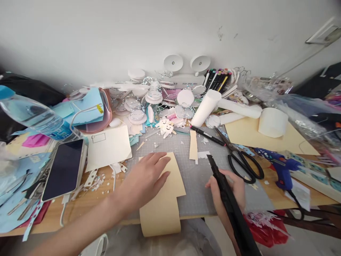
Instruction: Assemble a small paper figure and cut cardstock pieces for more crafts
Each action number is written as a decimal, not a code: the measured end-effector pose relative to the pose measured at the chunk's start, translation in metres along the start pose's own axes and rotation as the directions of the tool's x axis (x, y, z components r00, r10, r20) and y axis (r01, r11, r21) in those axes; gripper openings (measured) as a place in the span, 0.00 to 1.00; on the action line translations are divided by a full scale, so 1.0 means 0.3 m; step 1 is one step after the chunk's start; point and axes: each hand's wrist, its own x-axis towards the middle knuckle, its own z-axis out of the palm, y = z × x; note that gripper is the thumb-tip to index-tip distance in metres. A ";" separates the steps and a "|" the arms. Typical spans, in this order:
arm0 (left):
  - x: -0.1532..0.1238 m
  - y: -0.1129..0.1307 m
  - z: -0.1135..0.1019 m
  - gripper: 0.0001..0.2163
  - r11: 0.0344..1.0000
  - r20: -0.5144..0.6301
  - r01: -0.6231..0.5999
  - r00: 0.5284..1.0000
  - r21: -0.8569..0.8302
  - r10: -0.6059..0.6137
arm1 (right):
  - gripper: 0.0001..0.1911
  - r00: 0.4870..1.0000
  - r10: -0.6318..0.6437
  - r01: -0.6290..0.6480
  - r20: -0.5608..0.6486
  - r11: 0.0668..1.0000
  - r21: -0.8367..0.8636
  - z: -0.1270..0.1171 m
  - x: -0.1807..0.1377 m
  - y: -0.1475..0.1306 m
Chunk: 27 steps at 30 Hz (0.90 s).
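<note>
My left hand (147, 177) lies with its fingers stretched out on a sheet of cream card (163, 209). The card has a stepped right edge, and its near end hangs curling over the table edge. In my right hand (226, 188) is a black utility knife (226, 199), its tip pointing away from me above the grey cutting mat (197, 188). A narrow cream card strip (193, 145) and a white paper scrap (204, 154) lie on the mat beyond the knife. Small paper cutouts with drawn faces (165, 127) sit farther back.
Black scissors (243, 160), a marker (207, 135) and a blue glue gun (282, 167) lie to the right, near a power strip (314, 174). A phone (64, 169) and water bottle (37, 117) are at left. White rolls (206, 106) and craft pieces crowd the back.
</note>
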 end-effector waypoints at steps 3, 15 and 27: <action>0.162 0.041 0.045 0.15 0.996 0.156 0.036 0.987 -0.081 -0.023 | 0.16 0.997 0.073 -0.070 -0.039 0.995 0.069 -0.001 0.000 0.004; 0.539 0.103 0.214 0.16 0.911 0.261 0.407 0.889 -0.073 -0.377 | 0.14 0.982 0.168 -0.154 -0.083 0.976 0.153 -0.009 0.023 0.005; 0.042 0.015 0.029 0.20 0.610 0.138 0.472 0.848 -0.636 -0.512 | 0.15 0.863 -0.259 0.305 0.434 0.952 -0.038 -0.002 0.011 0.035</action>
